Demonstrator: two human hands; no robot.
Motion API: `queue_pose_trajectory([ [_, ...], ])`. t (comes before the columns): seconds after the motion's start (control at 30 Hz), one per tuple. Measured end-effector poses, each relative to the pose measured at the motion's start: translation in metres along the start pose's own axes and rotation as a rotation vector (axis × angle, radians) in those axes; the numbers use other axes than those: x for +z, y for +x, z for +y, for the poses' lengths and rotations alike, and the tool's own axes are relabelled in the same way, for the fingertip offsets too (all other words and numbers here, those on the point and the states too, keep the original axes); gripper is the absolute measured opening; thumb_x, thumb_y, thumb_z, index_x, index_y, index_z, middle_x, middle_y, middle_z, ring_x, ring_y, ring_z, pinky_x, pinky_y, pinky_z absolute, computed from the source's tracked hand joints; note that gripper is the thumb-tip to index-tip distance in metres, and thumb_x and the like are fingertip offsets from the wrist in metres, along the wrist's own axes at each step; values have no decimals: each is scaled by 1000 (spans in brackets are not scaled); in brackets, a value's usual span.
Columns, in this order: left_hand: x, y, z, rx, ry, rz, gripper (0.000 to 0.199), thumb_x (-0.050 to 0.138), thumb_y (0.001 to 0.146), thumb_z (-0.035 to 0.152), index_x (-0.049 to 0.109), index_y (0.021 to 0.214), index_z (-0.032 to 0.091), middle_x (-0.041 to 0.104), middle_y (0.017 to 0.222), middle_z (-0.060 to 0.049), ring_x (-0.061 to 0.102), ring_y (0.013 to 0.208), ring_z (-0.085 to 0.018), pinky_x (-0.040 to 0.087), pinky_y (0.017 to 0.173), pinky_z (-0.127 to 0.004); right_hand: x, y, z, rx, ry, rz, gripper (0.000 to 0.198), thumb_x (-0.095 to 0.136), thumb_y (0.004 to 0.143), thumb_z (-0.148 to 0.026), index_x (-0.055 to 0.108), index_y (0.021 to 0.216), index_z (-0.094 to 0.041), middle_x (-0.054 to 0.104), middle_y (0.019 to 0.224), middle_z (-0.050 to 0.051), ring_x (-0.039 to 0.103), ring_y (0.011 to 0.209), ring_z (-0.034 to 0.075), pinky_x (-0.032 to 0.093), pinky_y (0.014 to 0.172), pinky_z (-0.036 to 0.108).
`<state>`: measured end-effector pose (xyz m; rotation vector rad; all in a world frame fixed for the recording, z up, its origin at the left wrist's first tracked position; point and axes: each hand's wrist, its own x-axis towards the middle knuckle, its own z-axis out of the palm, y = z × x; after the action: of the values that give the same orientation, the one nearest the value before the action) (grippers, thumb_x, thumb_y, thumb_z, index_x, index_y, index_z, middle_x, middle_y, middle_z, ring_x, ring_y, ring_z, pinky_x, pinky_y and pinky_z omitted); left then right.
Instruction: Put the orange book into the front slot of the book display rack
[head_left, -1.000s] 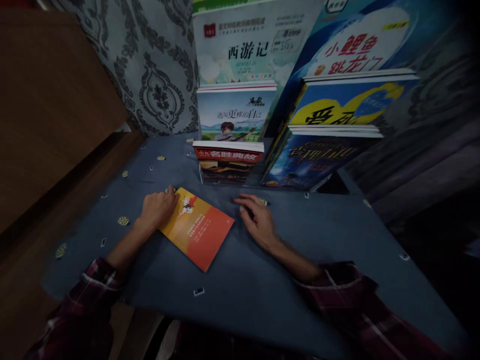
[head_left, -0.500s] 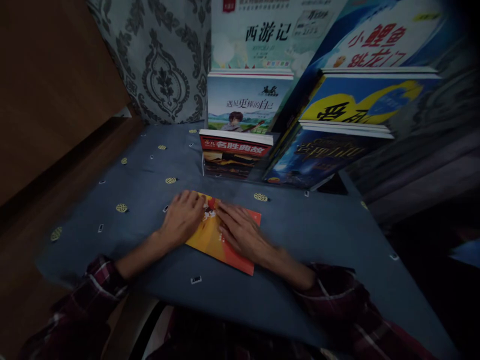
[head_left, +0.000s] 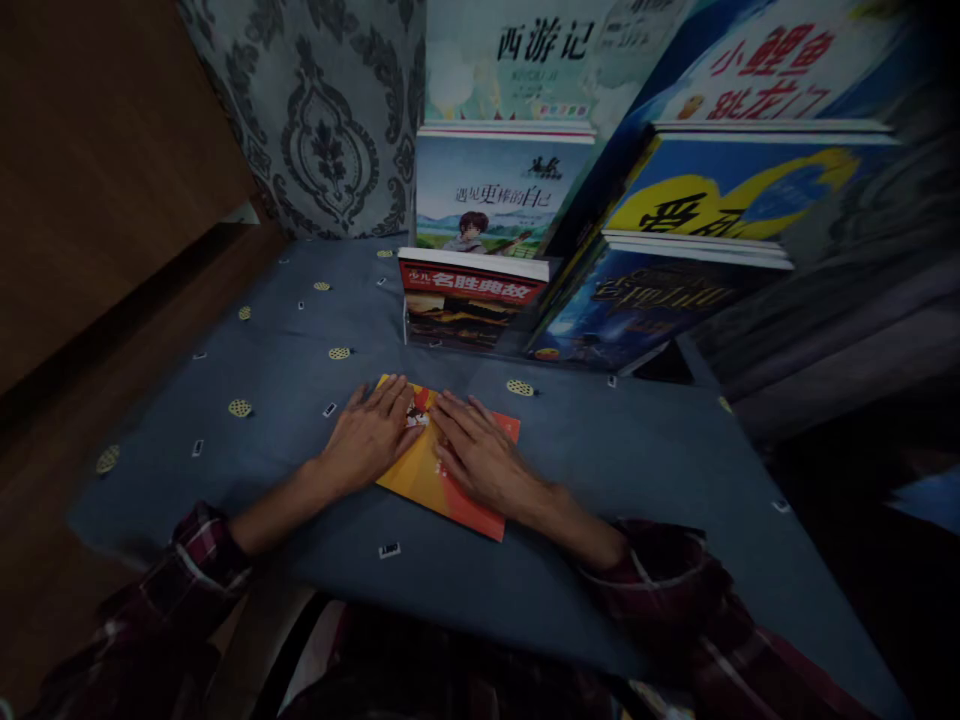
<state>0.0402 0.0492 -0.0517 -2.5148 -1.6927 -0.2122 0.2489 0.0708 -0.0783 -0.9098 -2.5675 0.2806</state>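
A thin orange and yellow book (head_left: 420, 477) lies flat on the table, turned at a slant, its upper face partly covered by both hands. My left hand (head_left: 369, 430) rests on the book's left side with its fingers stretched out, holding nothing. Across the right half lies my right hand (head_left: 480, 450), palm down, fingers extended and also holding nothing. Between the two hands a small printed picture and a strip of yellow cover show.
A blue tablecloth (head_left: 285, 430) with a pineapple print covers the table. Behind the orange book stand tiers of books, among them a red-topped book (head_left: 472, 300) and a dark blue book (head_left: 637, 310). A patterned curtain (head_left: 330, 140) hangs at the back left, beside a wooden panel (head_left: 112, 180).
My left hand has flattened, with its fingers and thumb now stretched out over the book. My right hand stays nearly where it was. The view has tilted slightly.
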Motion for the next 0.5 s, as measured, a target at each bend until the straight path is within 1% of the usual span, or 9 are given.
queue_pose_trajectory([
  [0.17,-4,0,3,2,26,-21,47,39,104,38,51,140,10,52,150,-19,48,141,-30,40,114,-53,1,-7,1,35,-31,2,52,43,100,-27,46,149,-10,47,154,19,37,148,29,38,120,54],
  [0.4,-4,0,3,-14,26,-39,48,37,104,39,51,141,10,50,152,-18,47,142,-30,39,113,-55,-2,-36,12,123,-14,58,56,41,102,-35,39,154,-13,42,157,19,35,149,31,37,119,59],
  [0.5,-4,0,2,-7,17,-39,49,37,104,38,51,141,9,49,152,-19,46,142,-30,39,113,-56,-7,-46,14,144,-22,65,57,41,102,-37,40,153,-10,41,157,21,34,149,31,36,119,58],
])
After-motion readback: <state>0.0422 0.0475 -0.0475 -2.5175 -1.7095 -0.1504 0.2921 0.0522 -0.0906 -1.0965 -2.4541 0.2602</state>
